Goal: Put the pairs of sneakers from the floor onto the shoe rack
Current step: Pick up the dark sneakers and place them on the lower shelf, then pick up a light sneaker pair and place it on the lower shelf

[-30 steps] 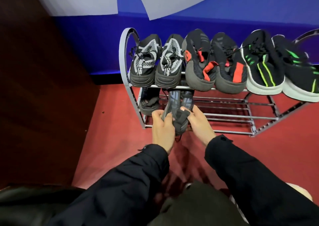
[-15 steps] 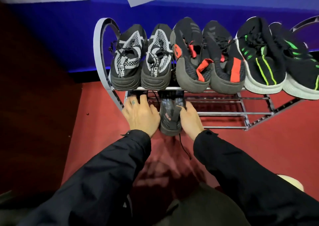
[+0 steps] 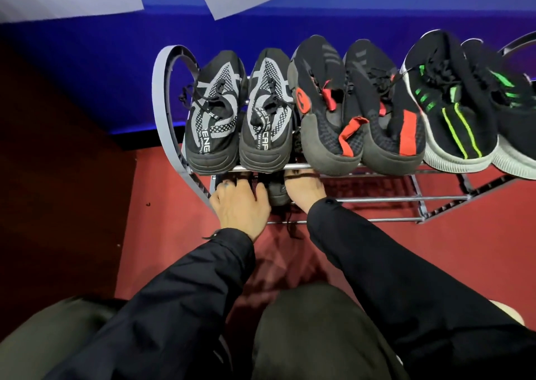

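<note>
Red floor (image 3: pixel 435 263), lower shelf sneaker (image 3: pixel 278 194) between both hands' grip

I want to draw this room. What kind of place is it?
Probably an indoor shoe corner, perhaps a staged set: a metal shoe rack holding sneakers stands on a red floor against a blue wall. I can't tell more.

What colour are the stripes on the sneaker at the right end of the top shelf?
Neon green stripes on the black knit sneaker with the white sole, seen clearly in the head view.
</note>
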`<state>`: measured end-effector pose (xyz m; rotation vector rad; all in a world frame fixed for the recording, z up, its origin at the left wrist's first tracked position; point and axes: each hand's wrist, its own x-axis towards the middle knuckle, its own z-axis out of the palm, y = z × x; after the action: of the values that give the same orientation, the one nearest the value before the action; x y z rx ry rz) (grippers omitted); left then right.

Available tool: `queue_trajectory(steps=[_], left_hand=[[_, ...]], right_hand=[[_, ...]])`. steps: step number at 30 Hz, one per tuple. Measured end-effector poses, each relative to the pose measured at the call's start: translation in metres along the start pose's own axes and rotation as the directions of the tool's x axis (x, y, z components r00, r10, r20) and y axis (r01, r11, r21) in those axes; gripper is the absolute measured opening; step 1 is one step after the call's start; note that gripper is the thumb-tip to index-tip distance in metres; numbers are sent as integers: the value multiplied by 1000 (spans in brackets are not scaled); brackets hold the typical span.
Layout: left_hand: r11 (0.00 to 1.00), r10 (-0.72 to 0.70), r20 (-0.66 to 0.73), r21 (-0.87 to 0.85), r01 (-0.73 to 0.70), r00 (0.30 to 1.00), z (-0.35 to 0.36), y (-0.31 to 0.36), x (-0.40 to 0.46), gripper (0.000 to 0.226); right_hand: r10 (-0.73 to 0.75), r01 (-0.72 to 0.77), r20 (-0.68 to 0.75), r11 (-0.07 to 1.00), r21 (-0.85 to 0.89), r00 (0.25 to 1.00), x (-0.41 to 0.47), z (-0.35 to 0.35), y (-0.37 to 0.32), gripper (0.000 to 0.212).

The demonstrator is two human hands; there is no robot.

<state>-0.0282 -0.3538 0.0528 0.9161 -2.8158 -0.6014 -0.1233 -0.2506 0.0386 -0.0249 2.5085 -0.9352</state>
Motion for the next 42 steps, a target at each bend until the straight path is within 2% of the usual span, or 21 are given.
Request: queue_trajectory(steps=[2,6,7,9,11,12,14,17,19,21,23,26,29,33,37,40,41,42], left_hand=[[998,48,3,38,-48,999,1,2,-3,39],[992,108,21,56,-109,994,-3,13,-11,35],[984,157,1,81,-156,988,-4,17,-13,34],[951,288,-38,131,-281,957,-7,25,-21,32],[910,410,-57,91,-404,910,-8,35,-29,34],[887,462,-50,33,-460,886,-8,42,-35,34],[829,550,-7,-116,-547,835,-6,60,-48,32],[758,627,79,-294,-582,775,13,85,-74,26],[718,679,156,-344,-605,717,33,105,-97,28],[691,720,276,-363,-625,636,52,129,-124,31],[653,754,395,-364,-664,525,68,152,-151,30],[595,780,501,-405,-695,376,93,183,-187,28],[614,736,613,-423,-666,289,119,199,-218,28],[625,624,769,-382,-681,141,152,198,-247,40],[636,491,865,-274,-721,105,172,183,-265,58],[636,457,882,-232,-736,117,179,176,-270,60],[630,470,874,-237,-739,121,180,174,-272,60],[626,479,869,-240,-742,124,181,173,-273,59]], right_hand=[[-14,12,-45,999,-52,999,-3,-4,-1,42],[-7,10,80,999,-41,997,-8,-23,4,44],[-31,39,104,997,-73,994,-13,-29,5,41],[-83,83,65,997,7,994,-29,-41,8,32],[-143,136,16,967,217,990,-39,-52,15,13],[-133,134,-25,925,356,991,-43,-57,23,14],[-136,132,-26,872,472,990,-62,-74,40,11],[-120,102,-7,815,571,993,-104,-97,84,19],[-59,79,-54,802,592,997,-135,-112,125,19],[23,32,-88,819,573,996,-162,-123,173,14],[119,-17,-141,820,573,983,-187,-130,219,14],[318,-91,-231,744,662,919,-224,-146,286,14],[502,-177,-283,685,706,817,-256,-156,336,15],[612,-286,-272,658,697,743,-293,-152,368,18],[667,-322,-326,657,681,671,-315,-134,393,18],[724,-340,-434,656,674,537,-331,-119,406,9],[757,-362,-432,628,689,491,-334,-113,411,14],[793,-396,-391,583,710,467,-335,-107,416,28]])
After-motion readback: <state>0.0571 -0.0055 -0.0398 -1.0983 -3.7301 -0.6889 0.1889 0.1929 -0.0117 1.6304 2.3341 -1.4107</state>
